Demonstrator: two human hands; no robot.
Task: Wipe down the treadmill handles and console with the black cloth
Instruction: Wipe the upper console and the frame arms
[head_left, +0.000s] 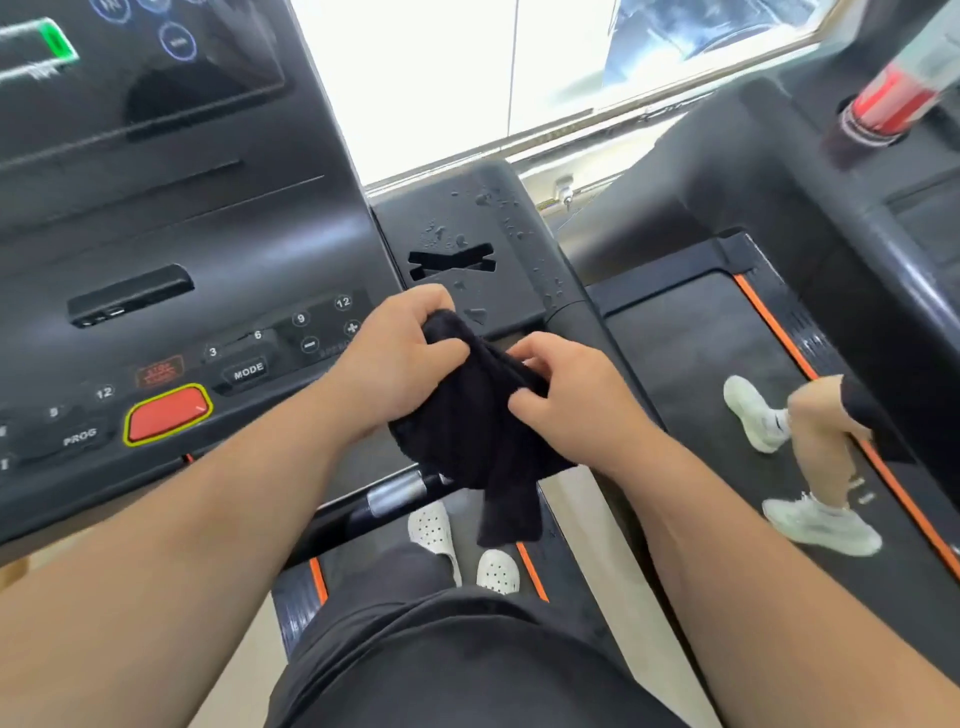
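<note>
A black cloth (467, 431) hangs bunched between both hands in front of the treadmill console (218, 249). My left hand (400, 358) grips its upper end with curled fingers. My right hand (566, 395) pinches its right side between thumb and fingers. Just beyond the hands, the console's right side tray (467, 228) is speckled with water drops. A handle bar (374, 504) with a silver sensor band runs below the cloth, partly hidden by it.
The console carries a red stop button (166, 415) and speed keys (322, 322). A neighbouring treadmill (727, 332) on the right has a person's legs in white shoes (815, 467) on its belt, and a red-labelled bottle (883, 104) in its holder. Bright window behind.
</note>
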